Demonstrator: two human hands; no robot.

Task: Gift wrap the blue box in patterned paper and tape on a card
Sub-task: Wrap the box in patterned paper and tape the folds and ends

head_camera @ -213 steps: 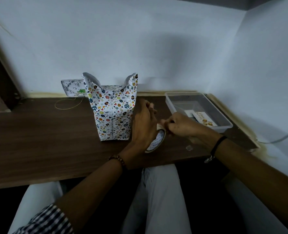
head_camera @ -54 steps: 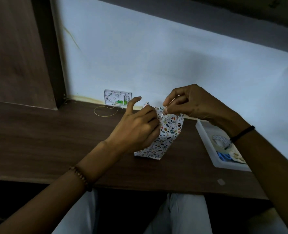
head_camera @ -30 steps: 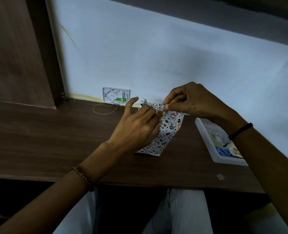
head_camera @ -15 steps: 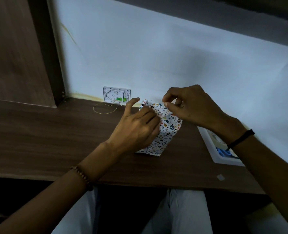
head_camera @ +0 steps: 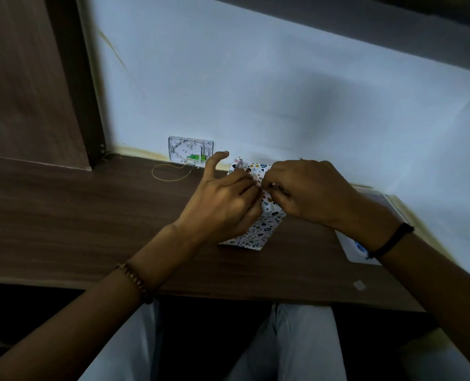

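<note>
Patterned paper (head_camera: 266, 224) flap, pinched by left grip (head_camera: 220, 207) and right grip (head_camera: 310, 193): pull it taut between them, crease flat, then tape.

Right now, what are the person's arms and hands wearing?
The left hand and right hand are bare, no gloves or rings visible. A brown beaded bracelet circles the left wrist, a thin black band the right. Forearms show no sleeves.
</note>
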